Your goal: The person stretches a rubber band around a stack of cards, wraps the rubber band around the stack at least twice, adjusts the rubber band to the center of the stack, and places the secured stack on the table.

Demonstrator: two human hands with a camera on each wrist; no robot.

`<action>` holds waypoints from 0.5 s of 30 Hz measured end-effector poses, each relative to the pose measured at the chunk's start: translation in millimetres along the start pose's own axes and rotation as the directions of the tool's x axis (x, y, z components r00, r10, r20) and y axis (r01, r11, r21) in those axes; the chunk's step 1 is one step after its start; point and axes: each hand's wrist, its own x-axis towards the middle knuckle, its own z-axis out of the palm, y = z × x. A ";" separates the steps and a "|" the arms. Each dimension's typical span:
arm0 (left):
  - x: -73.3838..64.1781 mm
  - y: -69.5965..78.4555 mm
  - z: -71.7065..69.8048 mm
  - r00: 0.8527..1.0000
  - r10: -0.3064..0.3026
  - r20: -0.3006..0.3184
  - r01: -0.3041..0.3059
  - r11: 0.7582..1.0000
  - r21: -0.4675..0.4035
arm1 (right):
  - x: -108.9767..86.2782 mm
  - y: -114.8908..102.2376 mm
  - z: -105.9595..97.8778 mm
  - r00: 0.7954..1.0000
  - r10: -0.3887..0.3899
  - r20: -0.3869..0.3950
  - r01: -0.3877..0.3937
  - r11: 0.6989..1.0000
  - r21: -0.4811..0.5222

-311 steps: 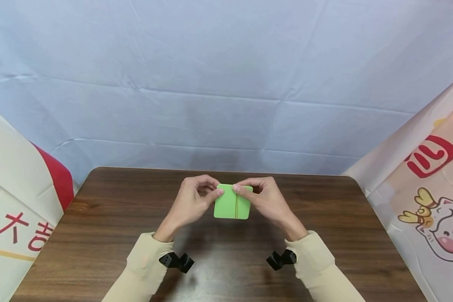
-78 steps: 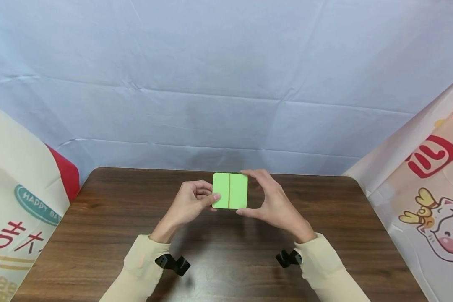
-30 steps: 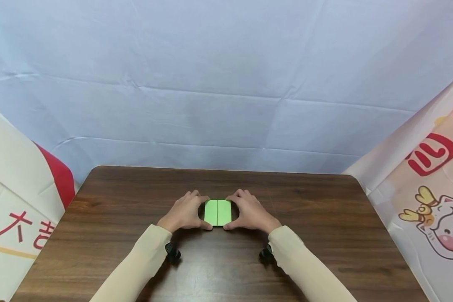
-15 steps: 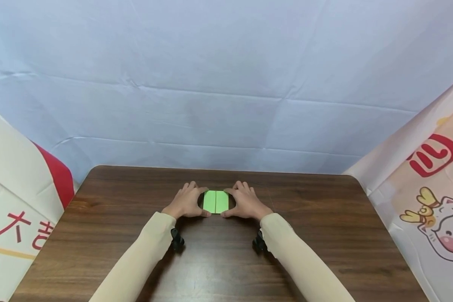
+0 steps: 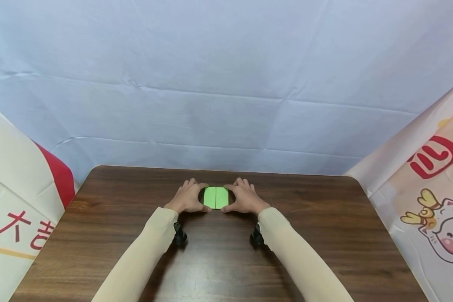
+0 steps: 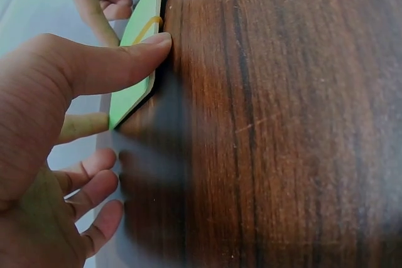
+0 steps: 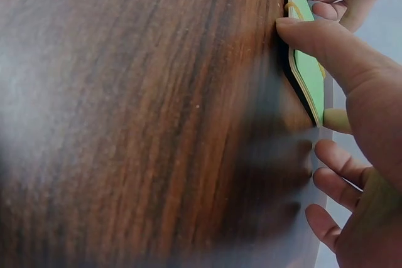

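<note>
A thin stack of square green cards (image 5: 216, 197) lies flat near the table's far edge, a yellow rubber band (image 7: 294, 9) round its middle. Layered edges show in the right wrist view. From the left side, my left hand (image 5: 188, 197) grips the stack, thumb on the near edge and index finger at the far corner. My right hand (image 5: 245, 197) grips it from the right in the same manner. The other fingers of both hands are spread loosely behind, off the stack.
The brown wooden table (image 5: 216, 260) stretches out in front and to both sides. Behind its far edge hangs a pale blue-grey cloth (image 5: 219, 105). Printed banners hang left (image 5: 15, 188) and right (image 5: 419, 201). Each wrist carries a small black camera (image 5: 180, 235).
Earlier both hands held the card stack up, its bands off-centre; later one band line ran down its middle. The stack has since come down to the table and moved toward the far edge.
</note>
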 end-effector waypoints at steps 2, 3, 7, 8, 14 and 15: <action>0.3 0.2 -0.4 1.000 -0.004 -0.001 0.004 1.000 -0.014 | 0.4 0.3 -0.1 1.000 0.000 -0.001 0.000 1.000 0.006; 0.3 0.4 -0.7 1.000 -0.006 0.000 0.006 1.000 -0.018 | 0.7 0.4 -0.2 1.000 0.000 -0.002 0.000 1.000 0.011; 0.8 0.9 -1.4 1.000 -0.008 -0.004 0.007 1.000 -0.029 | 1.2 0.6 -1.1 1.000 -0.003 -0.001 0.003 1.000 0.011; 0.8 1.1 -1.6 1.000 -0.008 -0.006 0.008 1.000 -0.028 | 1.2 0.5 -1.5 1.000 -0.005 -0.003 0.005 1.000 0.014; 2.4 0.6 -0.9 1.000 -0.012 -0.013 0.012 1.000 -0.027 | 1.1 0.1 -3.0 1.000 0.001 0.006 -0.001 1.000 0.014; 2.8 0.2 -0.4 1.000 -0.014 -0.013 0.013 1.000 -0.027 | 1.5 0.4 -2.8 1.000 0.003 0.008 -0.003 1.000 0.013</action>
